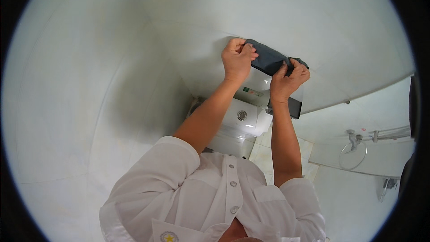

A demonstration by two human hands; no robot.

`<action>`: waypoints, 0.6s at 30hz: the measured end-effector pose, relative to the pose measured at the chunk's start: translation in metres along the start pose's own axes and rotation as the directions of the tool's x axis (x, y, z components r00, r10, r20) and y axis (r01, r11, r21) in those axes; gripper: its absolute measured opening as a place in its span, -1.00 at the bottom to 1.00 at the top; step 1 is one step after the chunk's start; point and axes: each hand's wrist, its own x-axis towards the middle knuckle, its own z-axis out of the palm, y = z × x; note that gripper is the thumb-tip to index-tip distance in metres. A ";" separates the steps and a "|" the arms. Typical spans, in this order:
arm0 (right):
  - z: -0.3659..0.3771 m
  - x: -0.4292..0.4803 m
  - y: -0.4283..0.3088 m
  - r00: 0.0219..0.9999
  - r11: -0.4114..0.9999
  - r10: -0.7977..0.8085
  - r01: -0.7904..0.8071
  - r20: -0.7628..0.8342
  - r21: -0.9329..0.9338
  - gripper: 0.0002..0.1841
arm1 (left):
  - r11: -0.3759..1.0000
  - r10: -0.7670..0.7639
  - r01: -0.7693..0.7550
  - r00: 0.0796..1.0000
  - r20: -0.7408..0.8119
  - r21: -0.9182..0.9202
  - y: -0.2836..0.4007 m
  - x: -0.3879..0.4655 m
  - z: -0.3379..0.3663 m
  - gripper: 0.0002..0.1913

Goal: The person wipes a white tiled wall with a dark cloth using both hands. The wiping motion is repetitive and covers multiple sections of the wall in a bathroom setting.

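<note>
A dark grey cloth [268, 55] is stretched between my two hands, close against the pale wall. My left hand [238, 60] pinches its left end between thumb and fingers. Toward the other end, my right hand [288, 80] grips the lower edge, and a bunched bit of cloth sticks out beyond the fingers. Just below the cloth is a glossy white wall-mounted box [257, 82] bearing a small green-and-white label [252, 91]. The cloth hides its upper part; whether the two touch cannot be told.
Under my forearms stands a white toilet cistern [228, 114] with a round flush button [242, 115]. A dark box [294, 108] sits beside my right wrist. Farther right, a shower mixer [352, 137] with a looped hose is on the wall. Light floor tiles [263, 154] show below.
</note>
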 end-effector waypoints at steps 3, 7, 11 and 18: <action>0.009 -0.003 0.016 1.000 0.999 -0.002 0.002 -0.011 0.050 -0.64 | 0.999 0.037 -0.036 0.996 -0.081 0.007 -0.016 0.008 0.006 -0.98; 0.014 -0.009 0.034 0.996 0.997 -0.063 0.060 0.056 0.051 -0.61 | 0.996 0.089 -0.091 0.982 -0.168 -0.003 -0.034 0.016 0.000 -0.98; 0.042 -0.016 0.040 0.984 0.980 -0.174 0.169 0.039 0.105 -0.51 | 0.985 0.168 -0.170 0.979 -0.117 -0.005 -0.048 0.039 -0.022 -0.93; 0.079 -0.032 0.017 0.957 0.957 -0.276 0.264 0.093 0.123 -0.67 | 0.996 0.094 -0.086 0.941 -0.326 0.038 -0.049 0.062 -0.050 -0.85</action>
